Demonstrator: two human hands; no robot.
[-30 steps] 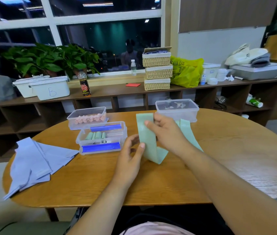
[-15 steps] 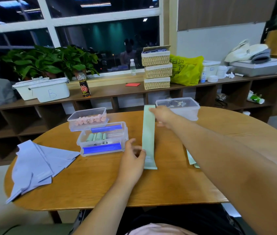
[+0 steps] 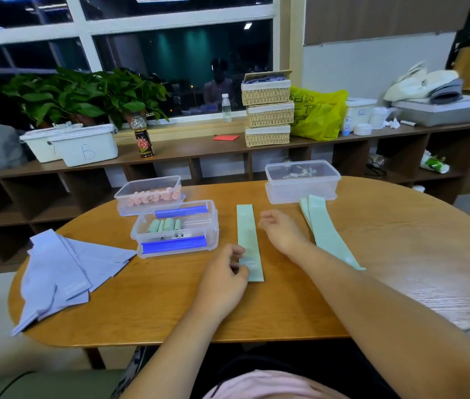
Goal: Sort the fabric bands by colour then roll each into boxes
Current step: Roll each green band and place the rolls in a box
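Note:
A green band (image 3: 248, 240) lies flat and straight on the wooden table (image 3: 386, 254). My left hand (image 3: 223, 276) pinches its near end between thumb and fingers. My right hand (image 3: 281, 230) hovers just right of the band with loosely curled fingers, holding nothing. More green bands (image 3: 326, 231) lie to the right, partly behind my right forearm. A clear box with blue clips (image 3: 176, 228) holds several rolled green bands. Behind it a clear box (image 3: 149, 194) holds pink rolls. A pile of lilac bands (image 3: 63, 269) lies at the left.
A third, lidded clear box (image 3: 301, 180) stands at the table's far side. Behind the table runs a long shelf (image 3: 187, 151) with white tubs, a bottle, stacked wicker baskets and a yellow bag.
My right hand stretched the green band out flat along the table, let go of its far end and drew back. My left hand stayed at the near end.

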